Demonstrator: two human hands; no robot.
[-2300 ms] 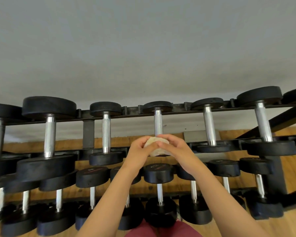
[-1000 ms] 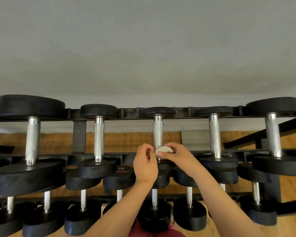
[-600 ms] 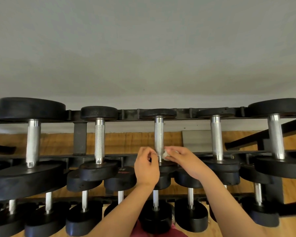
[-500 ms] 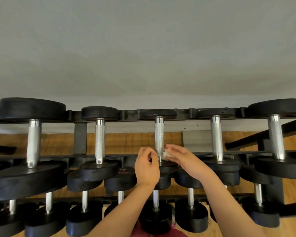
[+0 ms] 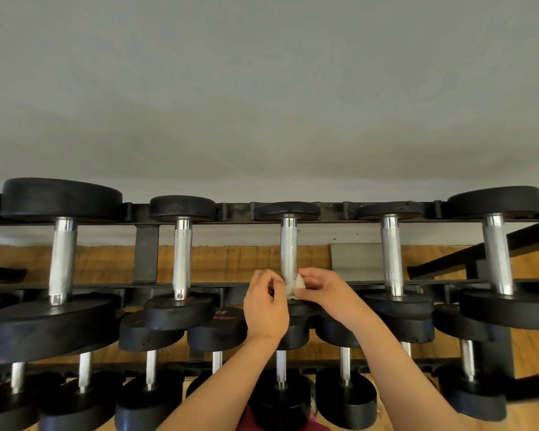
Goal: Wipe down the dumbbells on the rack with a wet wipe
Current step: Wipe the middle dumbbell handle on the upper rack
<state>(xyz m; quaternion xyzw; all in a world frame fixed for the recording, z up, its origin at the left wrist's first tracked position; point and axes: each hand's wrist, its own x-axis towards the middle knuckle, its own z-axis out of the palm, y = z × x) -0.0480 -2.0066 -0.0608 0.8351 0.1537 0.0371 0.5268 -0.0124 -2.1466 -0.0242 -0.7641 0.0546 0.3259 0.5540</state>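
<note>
A black dumbbell with a knurled steel handle [image 5: 288, 247] lies in the middle of the top shelf of the black rack [image 5: 333, 208]. A small white wet wipe [image 5: 294, 287] is wrapped around the near end of that handle. My right hand [image 5: 321, 286] pinches the wipe from the right. My left hand [image 5: 266, 306] has its fingers curled at the left side of the handle, touching the wipe's edge. The dumbbell's near head is mostly hidden behind both hands.
Other dumbbells [image 5: 181, 253] lie side by side on the top shelf, the largest at far left [image 5: 61, 259] and far right [image 5: 498, 253]. A lower shelf holds several more [image 5: 344, 390]. A grey wall rises behind, and wooden floor [image 5: 237, 262] shows between the rails.
The wipe went from a wad held in both hands above the dumbbell's near head to being wrapped around the near end of the handle. My hands lowered and closed around the handle.
</note>
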